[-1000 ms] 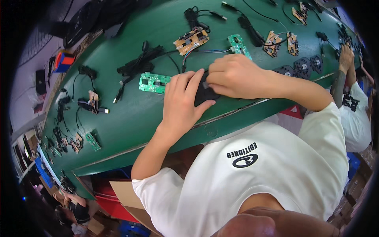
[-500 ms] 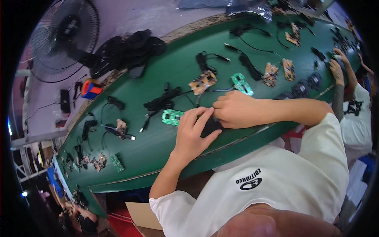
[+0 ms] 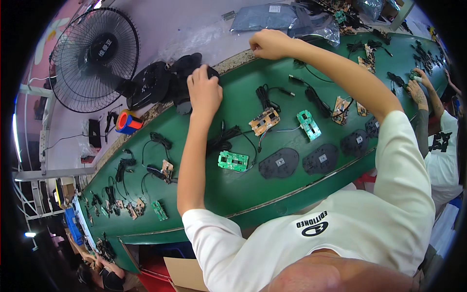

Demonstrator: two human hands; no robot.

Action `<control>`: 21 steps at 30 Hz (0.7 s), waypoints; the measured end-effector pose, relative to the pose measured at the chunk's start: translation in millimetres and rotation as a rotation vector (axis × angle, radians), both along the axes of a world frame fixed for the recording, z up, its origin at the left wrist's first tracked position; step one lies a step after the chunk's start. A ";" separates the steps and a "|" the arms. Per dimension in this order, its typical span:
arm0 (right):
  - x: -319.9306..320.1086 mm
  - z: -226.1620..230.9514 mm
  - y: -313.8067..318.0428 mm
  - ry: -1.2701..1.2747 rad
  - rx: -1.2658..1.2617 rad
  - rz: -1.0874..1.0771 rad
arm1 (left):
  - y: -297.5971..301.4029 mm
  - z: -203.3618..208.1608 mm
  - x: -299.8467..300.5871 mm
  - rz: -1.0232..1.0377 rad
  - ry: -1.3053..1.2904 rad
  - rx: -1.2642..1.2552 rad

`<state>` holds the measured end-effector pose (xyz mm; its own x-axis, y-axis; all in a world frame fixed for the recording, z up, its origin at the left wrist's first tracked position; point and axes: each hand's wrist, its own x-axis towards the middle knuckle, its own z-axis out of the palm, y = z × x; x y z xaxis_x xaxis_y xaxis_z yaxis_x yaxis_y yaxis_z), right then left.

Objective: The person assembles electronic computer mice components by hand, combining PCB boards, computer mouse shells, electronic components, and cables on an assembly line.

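My left hand point(image 3: 205, 92) reaches to the far edge of the bench, its bent fingers on a black plastic plate point(image 3: 213, 74) at the side of a pile of black plastic parts point(image 3: 158, 82). Its fingertips are partly hidden. Farther right, my right hand point(image 3: 269, 45) is closed above the bench's far edge; whatever its curled fingers hold is hidden. Several dark plates with a pale square in the middle lie along the near edge, the leftmost plate point(image 3: 278, 163) flat and untouched. Beyond them sit a green circuit board point(image 3: 233, 161), a second green board point(image 3: 309, 125) and a brown circuit board point(image 3: 265, 121) with wires.
A black fan point(image 3: 99, 53) stands beyond the bench at the left, near a red, blue and yellow roll point(image 3: 129, 121). Coiled black cables point(image 3: 226, 138) and more boards lie along the green bench point(image 3: 214, 194). Plastic bags point(image 3: 272, 18) lie at the back. Co-workers' hands point(image 3: 418, 87) work at the far right.
Both my hands have left the dark plate near the front edge and stretched to the far side, left hand to the black pile. The plate now lies uncovered. The view has shifted.
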<state>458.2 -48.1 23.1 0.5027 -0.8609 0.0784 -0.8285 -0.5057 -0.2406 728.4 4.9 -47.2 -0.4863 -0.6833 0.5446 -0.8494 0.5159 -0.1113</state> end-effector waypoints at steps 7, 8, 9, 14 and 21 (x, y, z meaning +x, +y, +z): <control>30.8 -56.5 -87.8 0.069 -0.143 -0.102 | 51.5 17.0 21.8 -0.141 0.173 0.410; 32.2 -60.2 -95.6 0.063 -0.131 -0.096 | 54.1 20.9 19.8 -0.133 0.169 0.421; 35.5 -61.9 -102.4 0.107 -0.183 -0.059 | 59.1 23.8 17.8 -0.075 0.260 0.408; 31.9 -73.3 -109.9 0.190 -0.120 -0.057 | 52.8 17.6 -1.1 0.210 0.187 0.360; 18.1 -56.3 -71.2 0.140 -0.110 0.004 | 21.3 24.7 -17.6 0.303 0.188 0.596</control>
